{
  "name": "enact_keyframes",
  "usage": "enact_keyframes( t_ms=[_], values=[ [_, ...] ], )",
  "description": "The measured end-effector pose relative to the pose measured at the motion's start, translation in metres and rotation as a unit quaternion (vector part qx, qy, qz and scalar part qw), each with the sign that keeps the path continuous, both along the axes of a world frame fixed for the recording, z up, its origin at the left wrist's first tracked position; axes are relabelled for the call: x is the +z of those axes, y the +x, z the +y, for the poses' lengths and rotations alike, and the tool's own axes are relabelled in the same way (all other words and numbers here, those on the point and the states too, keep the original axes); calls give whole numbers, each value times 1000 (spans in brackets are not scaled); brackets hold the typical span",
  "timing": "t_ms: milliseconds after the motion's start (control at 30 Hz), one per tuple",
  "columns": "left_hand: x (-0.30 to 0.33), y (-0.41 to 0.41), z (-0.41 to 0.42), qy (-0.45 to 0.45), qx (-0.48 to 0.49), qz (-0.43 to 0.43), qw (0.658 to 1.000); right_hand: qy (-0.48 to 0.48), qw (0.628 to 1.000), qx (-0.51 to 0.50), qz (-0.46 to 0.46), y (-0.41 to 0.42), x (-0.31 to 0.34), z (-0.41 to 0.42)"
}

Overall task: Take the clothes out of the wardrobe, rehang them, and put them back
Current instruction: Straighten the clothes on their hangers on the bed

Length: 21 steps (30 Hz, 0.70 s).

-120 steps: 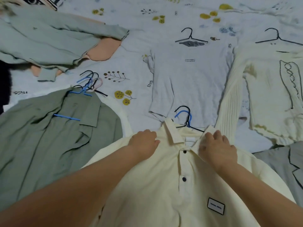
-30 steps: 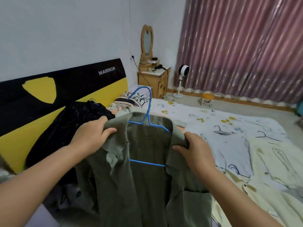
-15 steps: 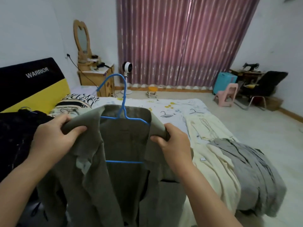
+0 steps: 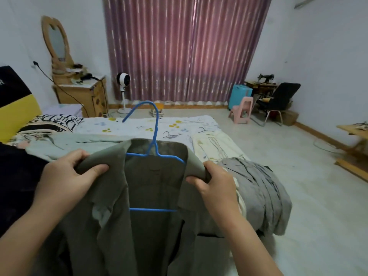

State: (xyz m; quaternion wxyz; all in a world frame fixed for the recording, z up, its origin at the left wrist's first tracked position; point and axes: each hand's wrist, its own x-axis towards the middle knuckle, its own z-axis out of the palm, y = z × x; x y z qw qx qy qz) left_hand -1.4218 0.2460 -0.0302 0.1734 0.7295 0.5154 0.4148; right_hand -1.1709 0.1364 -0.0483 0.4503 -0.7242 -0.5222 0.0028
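While both hands hold it, olive shirt (image 4: 151, 226) (collar open) drapes blue hanger (image 4: 154, 154).

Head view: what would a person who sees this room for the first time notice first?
First, the olive green shirt on a blue hanger, held up in the centre foreground: the left hand and right hand each grip a shoulder. Behind it, tall purple curtains fill the far wall. More clothes lie on the bed.
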Motion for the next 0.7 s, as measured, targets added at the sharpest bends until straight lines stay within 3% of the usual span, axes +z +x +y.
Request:
enact_keyframes(
  t_ms=[400,700],
  values=[
    [-45,195,-44,-100,-118,-21,988,-51,989,-138,21,163,-24,-94],
    [-67,353,-17,-120,-236,-4,964,-79,968,-238,22,302,-34,-95]
  ],
)
